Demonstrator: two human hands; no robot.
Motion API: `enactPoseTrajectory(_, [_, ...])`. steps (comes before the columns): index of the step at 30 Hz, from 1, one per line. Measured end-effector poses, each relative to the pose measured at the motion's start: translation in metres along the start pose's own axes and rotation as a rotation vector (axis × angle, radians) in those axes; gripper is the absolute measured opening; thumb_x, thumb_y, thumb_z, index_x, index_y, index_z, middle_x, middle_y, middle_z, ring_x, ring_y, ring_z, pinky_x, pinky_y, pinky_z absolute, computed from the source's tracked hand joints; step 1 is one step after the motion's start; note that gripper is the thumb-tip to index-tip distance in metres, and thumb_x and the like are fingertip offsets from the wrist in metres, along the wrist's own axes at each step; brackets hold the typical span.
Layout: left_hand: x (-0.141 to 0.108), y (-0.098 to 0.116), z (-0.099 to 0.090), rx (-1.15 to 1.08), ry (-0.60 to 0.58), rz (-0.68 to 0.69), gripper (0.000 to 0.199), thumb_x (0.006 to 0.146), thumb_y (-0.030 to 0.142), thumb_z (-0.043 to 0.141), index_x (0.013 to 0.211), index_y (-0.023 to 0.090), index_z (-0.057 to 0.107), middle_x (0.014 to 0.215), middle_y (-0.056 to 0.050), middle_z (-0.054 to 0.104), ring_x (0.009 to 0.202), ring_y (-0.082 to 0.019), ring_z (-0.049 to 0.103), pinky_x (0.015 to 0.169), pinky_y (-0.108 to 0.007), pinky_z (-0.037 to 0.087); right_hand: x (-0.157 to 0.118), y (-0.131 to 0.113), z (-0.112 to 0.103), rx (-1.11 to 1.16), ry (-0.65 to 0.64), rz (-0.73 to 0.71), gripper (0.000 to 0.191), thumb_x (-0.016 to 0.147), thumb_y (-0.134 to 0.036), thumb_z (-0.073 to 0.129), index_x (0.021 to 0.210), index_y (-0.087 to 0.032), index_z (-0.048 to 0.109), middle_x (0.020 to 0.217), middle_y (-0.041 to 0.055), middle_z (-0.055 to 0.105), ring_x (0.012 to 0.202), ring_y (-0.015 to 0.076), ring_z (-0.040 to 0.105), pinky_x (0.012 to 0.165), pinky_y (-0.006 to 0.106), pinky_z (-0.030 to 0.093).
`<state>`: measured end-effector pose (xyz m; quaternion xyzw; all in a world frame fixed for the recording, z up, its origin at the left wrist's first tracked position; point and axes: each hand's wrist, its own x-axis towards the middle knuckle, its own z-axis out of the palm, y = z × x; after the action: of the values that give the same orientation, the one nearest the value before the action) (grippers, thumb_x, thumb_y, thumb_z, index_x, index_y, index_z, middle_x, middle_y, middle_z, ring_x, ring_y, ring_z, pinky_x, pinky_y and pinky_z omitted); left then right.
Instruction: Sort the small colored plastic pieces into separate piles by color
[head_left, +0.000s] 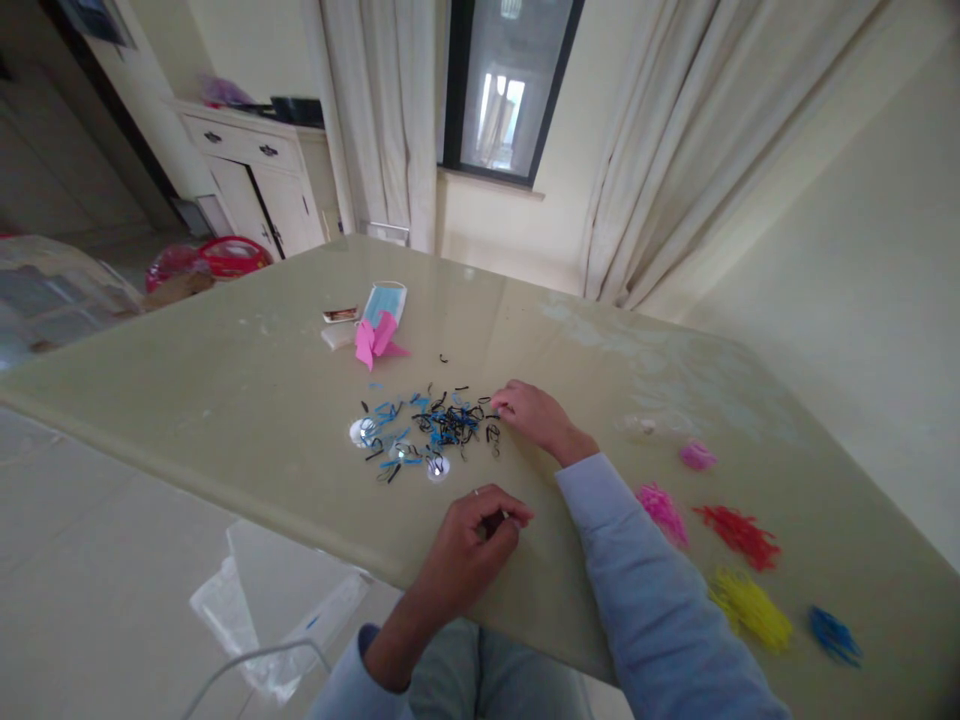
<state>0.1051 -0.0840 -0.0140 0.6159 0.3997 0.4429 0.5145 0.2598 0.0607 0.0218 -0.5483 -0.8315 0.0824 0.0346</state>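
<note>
A mixed pile of small black and blue rubber bands (454, 425) is spread over the middle of the table. At its right edge is my right hand (536, 415), its fingertips pinched together close to a few black bands; what is between them is too small to tell. My left hand (469, 545) is nearer the table's front edge, below the pile. Its fingers are curled, with thumb and forefinger close together, and whatever they hold is hidden. To the right of my right sleeve lie separate heaps of pink bands (663, 514), red bands (741, 535), yellow bands (751, 608) and blue bands (834, 635).
Behind the pile are a pink paper-like piece (377, 339), a blue face mask (385, 303) and a small white packet (339, 336). A smaller pink clump (697, 455) sits farther right. Clear plastic (277, 620) lies below the table's front edge (225, 498).
</note>
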Motion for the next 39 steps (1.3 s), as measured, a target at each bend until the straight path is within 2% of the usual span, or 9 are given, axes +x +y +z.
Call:
enactPoseTrajectory(9, [0.000,0.000,0.000,-0.013,0.003,0.002,0.019,0.081,0.018,0.056,0.082,0.018,0.074,0.080,-0.005,0.072,0.072,-0.015,0.064,0.067,-0.025,0.047,-0.004,0.002,0.008,0.152,0.073,0.017,0.023,0.095,-0.016,0.048,0.094,-0.018,0.070,0.102,0.0066,0.062,0.088,0.0168,0.059,0.080,0.027,0.042])
enactPoseTrajectory(13, [0.001,-0.002,0.000,-0.029,0.002,-0.008,0.019,0.082,0.019,0.056,0.083,0.018,0.074,0.081,-0.005,0.072,0.073,-0.015,0.064,0.067,-0.025,0.047,-0.009,-0.006,0.007,0.307,0.158,0.026,0.016,0.092,-0.016,0.048,0.091,-0.016,0.065,0.105,0.0080,0.063,0.095,0.0169,0.060,0.085,0.029,0.045])
enactPoseTrajectory(15, [0.001,-0.002,0.000,-0.040,0.004,-0.006,0.018,0.082,0.019,0.056,0.082,0.017,0.074,0.081,-0.005,0.071,0.072,-0.015,0.063,0.066,-0.025,0.047,-0.015,-0.013,0.004,0.395,0.178,0.035,0.015,0.093,-0.021,0.047,0.095,-0.016,0.061,0.100,0.0064,0.066,0.087,0.0150,0.063,0.078,0.027,0.048])
enactPoseTrajectory(17, [0.000,-0.002,0.000,-0.047,0.003,0.001,0.018,0.082,0.019,0.057,0.083,0.017,0.074,0.081,-0.005,0.071,0.072,-0.015,0.063,0.066,-0.024,0.046,-0.023,-0.023,-0.001,0.657,0.169,0.057,0.016,0.094,-0.029,0.046,0.098,-0.018,0.057,0.092,0.0035,0.069,0.070,0.0127,0.065,0.064,0.025,0.048])
enactPoseTrajectory(19, [0.000,-0.001,0.000,-0.045,0.005,0.011,0.018,0.082,0.019,0.056,0.082,0.017,0.074,0.080,-0.005,0.071,0.072,-0.015,0.063,0.066,-0.024,0.046,-0.035,-0.033,-0.007,1.080,0.157,0.083,0.017,0.091,-0.036,0.053,0.096,-0.020,0.056,0.087,0.0012,0.070,0.058,0.0107,0.062,0.053,0.023,0.044])
enactPoseTrajectory(21, [-0.001,-0.001,0.000,-0.036,0.011,0.020,0.018,0.081,0.019,0.056,0.082,0.017,0.074,0.080,-0.005,0.071,0.073,-0.015,0.063,0.067,-0.024,0.046,-0.046,-0.042,-0.014,1.473,0.168,0.093,0.019,0.084,-0.037,0.064,0.090,-0.020,0.059,0.083,0.0000,0.071,0.054,0.0087,0.059,0.050,0.021,0.041])
enactPoseTrajectory(24, [-0.002,-0.002,-0.001,-0.029,0.008,0.028,0.019,0.082,0.020,0.055,0.082,0.016,0.074,0.079,-0.005,0.071,0.072,-0.015,0.063,0.066,-0.024,0.046,-0.062,-0.054,-0.021,1.733,0.203,0.082,0.020,0.075,-0.033,0.076,0.085,-0.020,0.065,0.078,-0.0015,0.070,0.053,0.0068,0.055,0.050,0.020,0.040])
enactPoseTrajectory(34, [-0.002,-0.006,-0.001,0.016,0.005,0.053,0.020,0.081,0.018,0.053,0.083,0.017,0.073,0.079,-0.004,0.069,0.072,-0.015,0.061,0.066,-0.024,0.045,-0.103,-0.069,-0.017,1.959,0.258,0.089,0.018,0.073,-0.027,0.083,0.086,-0.020,0.072,0.076,-0.0015,0.071,0.053,0.0053,0.053,0.049,0.018,0.039])
enactPoseTrajectory(39, [-0.002,-0.006,-0.003,0.054,0.014,0.054,0.018,0.082,0.022,0.055,0.083,0.017,0.073,0.078,-0.004,0.069,0.072,-0.015,0.061,0.065,-0.024,0.046,-0.131,-0.069,-0.011,2.017,0.358,0.095,0.017,0.074,-0.025,0.082,0.086,-0.022,0.071,0.079,-0.0015,0.070,0.054,0.0057,0.053,0.051,0.019,0.041])
